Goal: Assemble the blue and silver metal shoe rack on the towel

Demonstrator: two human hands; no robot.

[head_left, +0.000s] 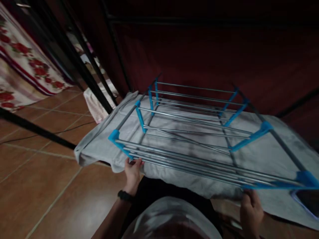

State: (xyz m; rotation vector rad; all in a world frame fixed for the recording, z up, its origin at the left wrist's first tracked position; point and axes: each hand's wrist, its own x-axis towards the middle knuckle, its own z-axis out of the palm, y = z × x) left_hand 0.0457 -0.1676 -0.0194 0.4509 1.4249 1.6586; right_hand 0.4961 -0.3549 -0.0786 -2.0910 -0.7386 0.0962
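A rack of thin metal rods (pixel 189 159) with blue plastic joints lies in front of me on a grey cloth (pixel 97 146). Its side bars run away from me, and two rods cross at a slant in the middle. My left hand (pixel 133 174), with a dark band on the wrist, is closed around the near left corner, just below a blue joint. At the near right corner my right hand (pixel 251 210) is closed on the rack's edge; its fingertips are partly hidden under the blue piece.
A dark phone-like object (pixel 307 202) lies on the cloth at right. Dark metal poles (pixel 72 59) stand at left, near a flowered cloth (pixel 37 63). A cable (pixel 62 132) crosses the tiled floor (pixel 50 179). Behind the rack hangs a dark red surface (pixel 199 56).
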